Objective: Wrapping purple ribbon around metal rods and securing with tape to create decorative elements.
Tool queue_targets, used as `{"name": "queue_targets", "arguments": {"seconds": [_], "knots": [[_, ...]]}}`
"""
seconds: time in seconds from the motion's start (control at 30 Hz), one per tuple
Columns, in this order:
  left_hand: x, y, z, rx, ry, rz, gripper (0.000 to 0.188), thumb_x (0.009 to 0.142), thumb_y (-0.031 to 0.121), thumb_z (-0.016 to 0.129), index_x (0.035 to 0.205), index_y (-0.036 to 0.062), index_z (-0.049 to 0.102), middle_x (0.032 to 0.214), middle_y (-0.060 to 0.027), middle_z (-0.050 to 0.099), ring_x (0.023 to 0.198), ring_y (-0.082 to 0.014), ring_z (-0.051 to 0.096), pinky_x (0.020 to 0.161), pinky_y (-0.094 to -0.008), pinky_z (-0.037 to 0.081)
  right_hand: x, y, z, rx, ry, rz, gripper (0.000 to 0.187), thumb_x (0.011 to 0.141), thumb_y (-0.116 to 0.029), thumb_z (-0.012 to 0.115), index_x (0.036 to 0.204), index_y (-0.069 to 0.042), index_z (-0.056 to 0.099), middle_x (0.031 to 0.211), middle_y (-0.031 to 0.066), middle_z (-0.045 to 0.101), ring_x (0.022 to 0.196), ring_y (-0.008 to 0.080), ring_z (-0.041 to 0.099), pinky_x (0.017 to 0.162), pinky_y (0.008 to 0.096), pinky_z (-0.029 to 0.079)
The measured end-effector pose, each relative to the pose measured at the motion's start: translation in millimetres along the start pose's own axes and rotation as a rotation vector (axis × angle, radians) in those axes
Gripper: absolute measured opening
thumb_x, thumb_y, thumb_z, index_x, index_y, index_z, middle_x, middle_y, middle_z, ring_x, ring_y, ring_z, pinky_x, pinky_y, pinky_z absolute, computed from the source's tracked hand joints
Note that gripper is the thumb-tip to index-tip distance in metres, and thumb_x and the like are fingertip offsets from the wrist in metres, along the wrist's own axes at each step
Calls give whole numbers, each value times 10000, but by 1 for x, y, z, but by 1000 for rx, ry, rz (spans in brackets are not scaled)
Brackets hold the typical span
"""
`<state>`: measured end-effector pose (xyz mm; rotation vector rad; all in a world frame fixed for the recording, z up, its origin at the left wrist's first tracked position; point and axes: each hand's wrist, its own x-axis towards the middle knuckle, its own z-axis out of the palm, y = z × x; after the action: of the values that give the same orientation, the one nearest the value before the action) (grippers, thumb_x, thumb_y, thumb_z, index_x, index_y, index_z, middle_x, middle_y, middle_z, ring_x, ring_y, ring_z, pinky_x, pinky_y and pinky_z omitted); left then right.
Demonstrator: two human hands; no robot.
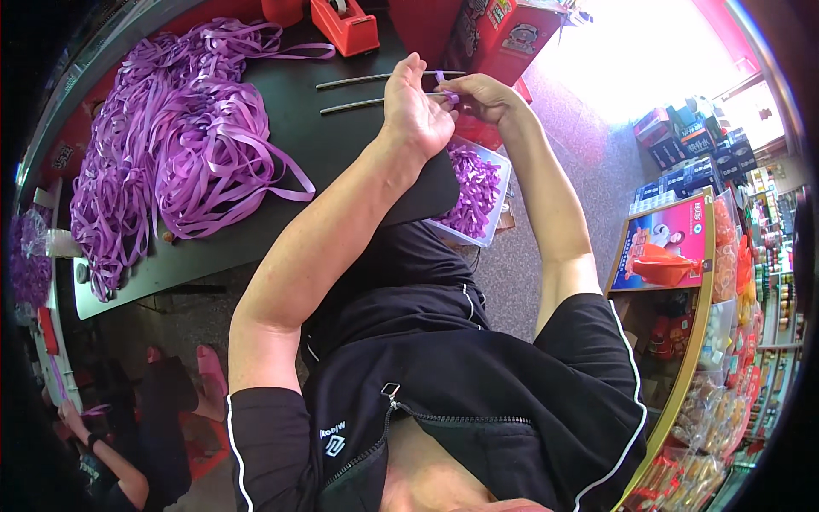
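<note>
Two thin twisted metal rods [351, 107] lie side by side over the dark tabletop, at its far right part. Short bits of purple ribbon [440, 77] sit around the rods at their right part. My left hand [416, 111] crosses the rods with its palm showing and upper fingers stretched up; its thumb side is close to the ribbon. From the right, my right hand [486, 96] is closed, with thumb and fingertips pinched on the purple ribbon at the rods. Its fingertips are partly hidden.
A large heap of purple ribbon [196, 145] covers the left of the table [328, 162]. A red tape dispenser [345, 27] stands at the back. Below the table's right edge is a clear bin [505, 175] of purple ribbon pieces. Another person's hand [72, 418] shows at lower left; goods shelves stand right.
</note>
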<state>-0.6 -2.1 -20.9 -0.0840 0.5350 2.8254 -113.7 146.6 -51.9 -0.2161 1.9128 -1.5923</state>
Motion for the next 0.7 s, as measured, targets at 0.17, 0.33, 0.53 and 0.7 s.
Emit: {"name": "queue_targets", "arguments": {"seconds": [0.17, 0.33, 0.53, 0.7], "knots": [[0, -1, 1, 98, 7, -35, 768, 837, 437, 481, 1426, 169, 67, 1411, -339, -55, 1346, -408, 11, 1078, -467, -53, 0, 15, -1, 204, 47, 34, 253, 740, -329, 703, 895, -135, 652, 782, -35, 609, 704, 80, 506, 633, 257, 321], [-28, 7, 34, 300, 104, -122, 698, 817, 322, 548, 1387, 123, 197, 1421, -320, -11, 1353, -371, 57, 1079, -459, -47, -27, -6, -6, -351, 535, -356, 437, 744, -465, 669, 786, -30, 687, 714, -1, 617, 653, 87, 513, 555, 265, 391], [-110, -3, 63, 186, -334, 8, 316, 891, 220, 452, 1067, -17, 564, 1025, -135, 614, 992, -220, 576, 883, -314, 424, 3, 5, -2, 117, -151, -397, 360, 877, -236, 563, 1162, -24, 506, 1072, 75, 572, 1040, 189, 527, 897, 335, 431], [-172, -15, 132, 140, -874, 61, 179, 799, 64, 540, 946, -25, 592, 870, -92, 617, 822, -158, 622, 720, -243, 487, -15, -7, 15, 199, 1, -233, 565, 802, -80, 616, 1312, -67, 372, 1015, 92, 601, 790, 107, 579, 595, 223, 459]]}}
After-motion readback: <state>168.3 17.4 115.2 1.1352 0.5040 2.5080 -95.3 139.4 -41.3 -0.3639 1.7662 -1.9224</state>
